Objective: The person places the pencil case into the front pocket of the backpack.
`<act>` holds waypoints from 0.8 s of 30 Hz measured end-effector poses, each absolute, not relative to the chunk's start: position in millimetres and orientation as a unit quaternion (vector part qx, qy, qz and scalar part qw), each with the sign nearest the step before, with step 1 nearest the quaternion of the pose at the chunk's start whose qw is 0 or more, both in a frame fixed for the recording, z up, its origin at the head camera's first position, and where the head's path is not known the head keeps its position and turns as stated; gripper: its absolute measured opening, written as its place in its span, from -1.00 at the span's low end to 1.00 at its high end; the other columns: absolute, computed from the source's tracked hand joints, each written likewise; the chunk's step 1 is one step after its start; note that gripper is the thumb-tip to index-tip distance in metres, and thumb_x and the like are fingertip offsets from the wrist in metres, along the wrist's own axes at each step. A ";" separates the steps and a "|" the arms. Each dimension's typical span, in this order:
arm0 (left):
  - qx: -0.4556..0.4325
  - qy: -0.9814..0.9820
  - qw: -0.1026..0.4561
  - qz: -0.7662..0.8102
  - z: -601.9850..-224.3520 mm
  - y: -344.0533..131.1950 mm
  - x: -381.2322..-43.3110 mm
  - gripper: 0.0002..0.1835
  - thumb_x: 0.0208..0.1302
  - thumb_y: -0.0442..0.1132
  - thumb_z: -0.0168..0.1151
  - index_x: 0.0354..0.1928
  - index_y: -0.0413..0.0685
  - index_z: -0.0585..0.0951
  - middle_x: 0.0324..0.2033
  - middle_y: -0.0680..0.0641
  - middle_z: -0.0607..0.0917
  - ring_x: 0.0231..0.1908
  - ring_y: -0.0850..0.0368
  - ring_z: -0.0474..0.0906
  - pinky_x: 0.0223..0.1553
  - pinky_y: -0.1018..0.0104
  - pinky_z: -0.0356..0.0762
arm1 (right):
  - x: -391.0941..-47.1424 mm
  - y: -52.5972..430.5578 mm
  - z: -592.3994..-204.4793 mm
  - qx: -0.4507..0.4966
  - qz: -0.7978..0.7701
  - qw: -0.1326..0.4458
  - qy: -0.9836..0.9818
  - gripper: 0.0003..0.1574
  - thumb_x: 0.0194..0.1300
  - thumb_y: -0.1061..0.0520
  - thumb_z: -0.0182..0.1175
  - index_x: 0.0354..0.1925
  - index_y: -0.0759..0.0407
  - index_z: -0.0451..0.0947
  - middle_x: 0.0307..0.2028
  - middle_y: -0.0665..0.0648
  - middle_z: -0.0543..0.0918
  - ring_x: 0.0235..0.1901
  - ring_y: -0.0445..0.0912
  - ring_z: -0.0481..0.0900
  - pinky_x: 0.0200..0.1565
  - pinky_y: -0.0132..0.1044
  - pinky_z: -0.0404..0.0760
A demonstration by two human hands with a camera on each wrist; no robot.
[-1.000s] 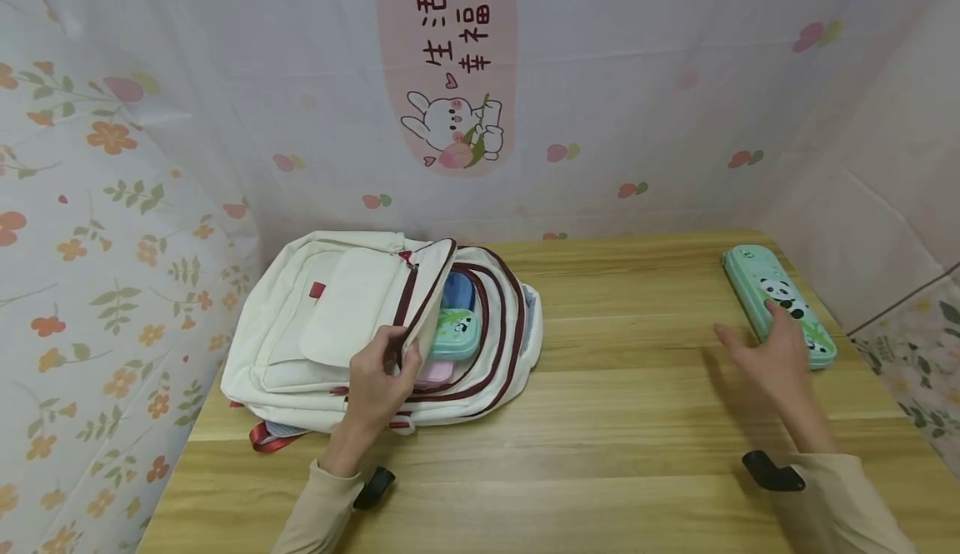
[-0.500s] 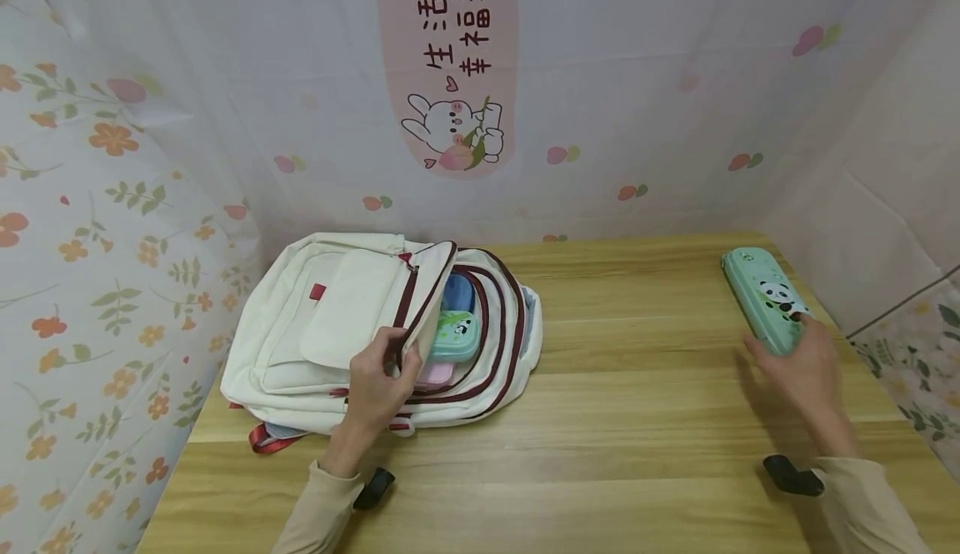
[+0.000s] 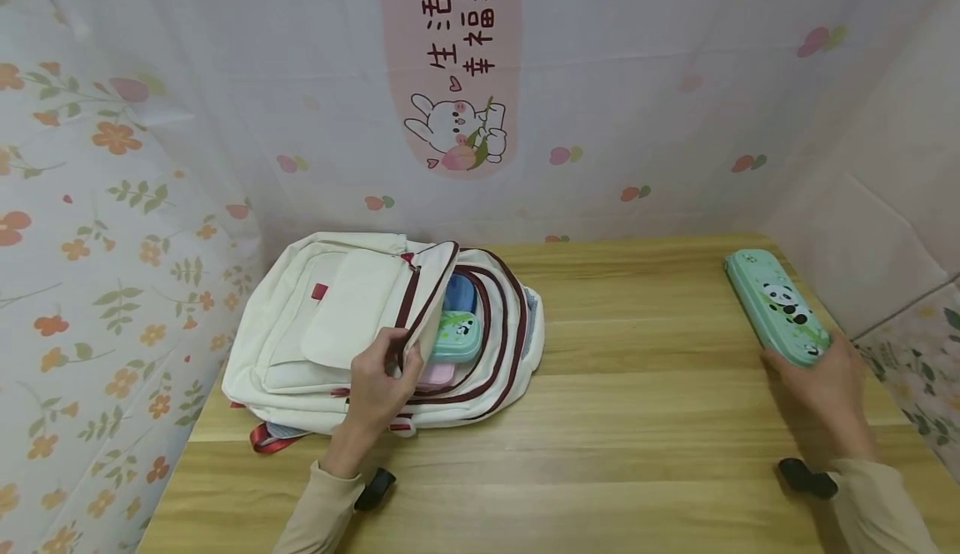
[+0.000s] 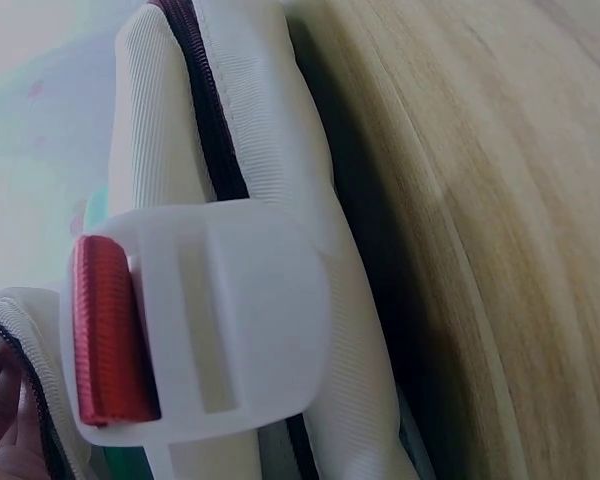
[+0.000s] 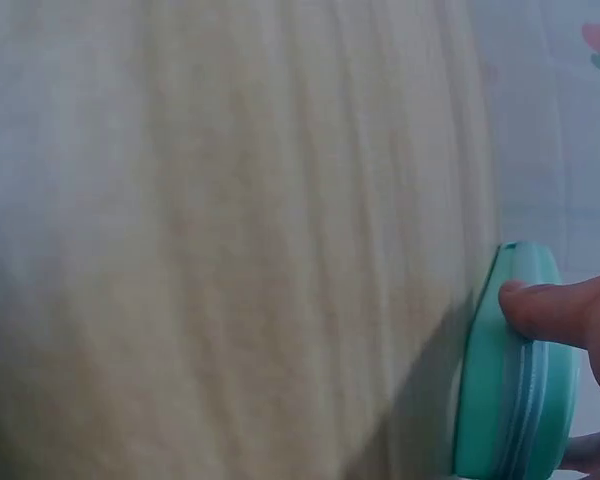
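Observation:
A cream backpack point(image 3: 345, 321) with dark red zips lies on the left of the table. My left hand point(image 3: 378, 383) pinches the edge of its front panel and holds the compartment open. Inside show a blue case point(image 3: 460, 292), a mint panda case point(image 3: 459, 336) and a pink item point(image 3: 435, 376). At the far right, a mint-green pencil case point(image 3: 772, 304) with a panda print lies flat. My right hand point(image 3: 828, 383) grips its near end. In the right wrist view the thumb point(image 5: 548, 310) presses one side of the pencil case, with another finger at the opposite side.
The wooden table point(image 3: 622, 421) stretches between backpack and pencil case. Patterned cloth point(image 3: 637, 104) hangs behind and on both sides, close to the pencil case at right. A white plastic buckle point(image 4: 280, 310) with red webbing point(image 4: 112, 330) sits on the backpack's side.
The right hand has moved right and toward me, from over the pencil case to its near end, and now grips it there. The left hand stays on the backpack's panel.

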State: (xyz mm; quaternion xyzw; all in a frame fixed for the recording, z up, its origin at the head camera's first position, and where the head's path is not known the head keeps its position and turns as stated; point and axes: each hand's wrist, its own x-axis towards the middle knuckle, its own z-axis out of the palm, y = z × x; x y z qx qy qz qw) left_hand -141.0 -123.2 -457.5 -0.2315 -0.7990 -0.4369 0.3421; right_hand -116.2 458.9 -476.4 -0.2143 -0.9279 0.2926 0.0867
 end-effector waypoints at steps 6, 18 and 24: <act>-0.227 -0.802 0.340 -0.435 -457.3 -122.4 -139.3 -0.81 0.09 -0.50 0.27 -0.20 -0.33 0.60 -0.50 -0.15 0.65 -0.57 0.21 0.44 -0.58 0.46 0.41 | -114.7 460.7 -481.7 -0.252 0.296 0.091 -0.917 0.24 0.32 -0.13 0.24 0.49 0.60 -0.20 0.38 0.75 0.01 0.35 0.60 0.03 0.29 0.45 0.14; -0.227 -0.799 0.343 -0.439 -456.7 -121.9 -139.6 -0.80 0.08 -0.50 0.28 -0.19 -0.32 0.62 -0.50 -0.14 0.66 -0.57 0.21 0.44 -0.59 0.43 0.39 | -113.3 456.4 -486.9 -0.288 0.286 0.142 -0.903 0.12 0.20 -0.04 0.37 0.40 0.61 0.09 0.24 0.72 0.31 0.19 0.52 0.30 0.19 0.33 0.26; -0.226 -0.799 0.346 -0.437 -456.6 -122.1 -139.4 -0.80 0.07 -0.50 0.27 -0.20 -0.33 0.62 -0.51 -0.13 0.65 -0.57 0.21 0.45 -0.58 0.44 0.40 | -110.2 447.8 -485.6 -0.267 0.272 0.165 -0.910 -0.02 0.17 -0.02 0.39 0.25 0.65 0.25 0.06 0.67 0.42 -0.01 0.48 0.38 -0.07 0.27 0.27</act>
